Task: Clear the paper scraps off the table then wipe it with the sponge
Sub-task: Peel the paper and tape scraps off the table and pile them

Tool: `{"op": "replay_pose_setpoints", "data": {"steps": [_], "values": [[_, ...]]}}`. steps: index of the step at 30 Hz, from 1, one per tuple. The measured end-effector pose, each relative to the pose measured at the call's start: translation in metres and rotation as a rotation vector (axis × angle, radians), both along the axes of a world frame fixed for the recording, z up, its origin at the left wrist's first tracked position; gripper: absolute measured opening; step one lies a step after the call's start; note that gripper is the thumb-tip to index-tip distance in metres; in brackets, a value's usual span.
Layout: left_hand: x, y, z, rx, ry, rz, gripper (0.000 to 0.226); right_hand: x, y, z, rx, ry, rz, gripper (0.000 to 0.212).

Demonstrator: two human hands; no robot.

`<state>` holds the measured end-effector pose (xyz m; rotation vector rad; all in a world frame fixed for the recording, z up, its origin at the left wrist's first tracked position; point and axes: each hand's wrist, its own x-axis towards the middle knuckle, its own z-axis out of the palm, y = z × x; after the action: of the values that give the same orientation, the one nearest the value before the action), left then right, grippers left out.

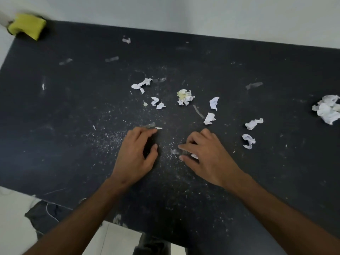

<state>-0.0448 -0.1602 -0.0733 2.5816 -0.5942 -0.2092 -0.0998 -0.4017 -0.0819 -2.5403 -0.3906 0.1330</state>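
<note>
Several crumpled white paper scraps lie on the dark table [73,111]: a yellow-stained wad [185,97] at the centre, small pieces [158,103] to its left, others [253,123] to the right, and a bigger wad [328,109] at the right edge. My left hand [137,155] rests on the table with fingers curled, its fingertips touching a thin white sliver [158,128]. My right hand [207,156] is beside it, fingers pinched on a small white scrap [194,156]. A yellow sponge [27,25] sits at the far left corner.
Bits of clear tape [253,85] and fine white crumbs are spread over the table. A white wall runs behind the table. Dark cloth with a white cord [44,212] hangs at the near left edge above a pale floor.
</note>
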Motion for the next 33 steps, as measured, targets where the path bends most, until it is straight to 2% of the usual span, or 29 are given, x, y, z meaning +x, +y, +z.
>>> {"op": "replay_pose_setpoints", "data": {"steps": [4, 13, 20, 26, 30, 33], "values": [[0.005, 0.002, -0.009, 0.025, -0.034, 0.015, 0.05, 0.008, 0.02, 0.001, -0.074, 0.01, 0.029, 0.031], [0.005, 0.001, -0.028, 0.045, -0.157, -0.009, 0.041, 0.03, 0.018, 0.007, -0.171, 0.023, 0.231, 0.013], [0.006, -0.003, -0.029, 0.025, -0.16, 0.016, 0.039, 0.036, 0.023, 0.005, -0.243, 0.013, 0.295, 0.009], [0.004, -0.005, -0.03, 0.024, -0.163, 0.032, 0.037, 0.03, 0.014, 0.003, -0.172, 0.005, 0.27, 0.009], [0.002, -0.008, -0.029, 0.049, -0.195, 0.034, 0.037, 0.031, 0.01, 0.003, -0.118, 0.029, 0.295, 0.024], [0.001, -0.009, -0.029, 0.052, -0.199, 0.035, 0.037, 0.031, 0.011, 0.002, -0.108, 0.007, 0.294, 0.015]]}}
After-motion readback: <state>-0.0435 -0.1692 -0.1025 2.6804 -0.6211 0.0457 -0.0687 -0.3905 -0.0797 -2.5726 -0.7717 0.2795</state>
